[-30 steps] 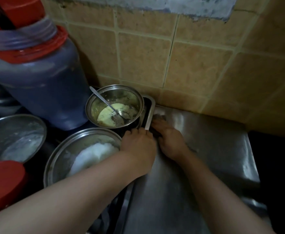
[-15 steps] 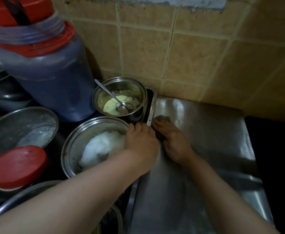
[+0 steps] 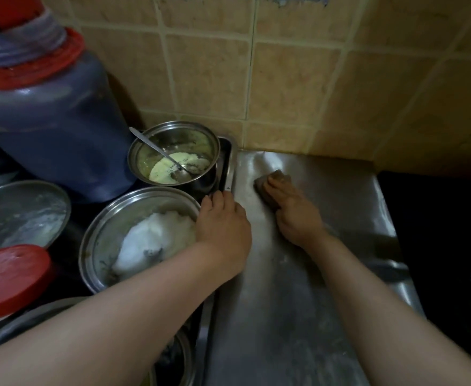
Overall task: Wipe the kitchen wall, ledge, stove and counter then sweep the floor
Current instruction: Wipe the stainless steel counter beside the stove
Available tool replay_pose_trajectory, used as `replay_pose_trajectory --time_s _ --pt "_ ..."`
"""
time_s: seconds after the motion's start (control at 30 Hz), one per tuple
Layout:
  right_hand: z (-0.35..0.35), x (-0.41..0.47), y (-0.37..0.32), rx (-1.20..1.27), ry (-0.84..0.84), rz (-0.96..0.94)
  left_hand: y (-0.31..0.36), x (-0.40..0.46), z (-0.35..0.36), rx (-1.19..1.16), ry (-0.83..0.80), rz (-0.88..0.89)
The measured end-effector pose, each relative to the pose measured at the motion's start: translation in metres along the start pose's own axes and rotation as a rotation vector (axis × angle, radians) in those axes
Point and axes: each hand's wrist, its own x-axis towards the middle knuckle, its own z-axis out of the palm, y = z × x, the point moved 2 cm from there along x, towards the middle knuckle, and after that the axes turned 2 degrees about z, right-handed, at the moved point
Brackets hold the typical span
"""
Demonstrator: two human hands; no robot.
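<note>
Counter-wiping stage. At frame centre, the right hand (image 3: 294,211) presses a brown cloth (image 3: 272,186) flat-fingered onto the steel desk (image 3: 298,316); the left hand (image 3: 223,228) curls over the desk's edge. Smears remain; the floor appears unswept.

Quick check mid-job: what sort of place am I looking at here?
Most likely a home kitchen counter. A tiled wall backs a steel counter; steel pots hold food, one with a spoon. The right hand presses a brown sponge on the counter.
</note>
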Motion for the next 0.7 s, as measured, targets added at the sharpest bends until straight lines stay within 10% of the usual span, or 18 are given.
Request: replay_pose_trajectory --time_s 0.7 --pt "-0.027 -0.048 0.057 -0.052 0.051 0.161 0.047 0.028 -0.01 -0.19 -0.04 0.19"
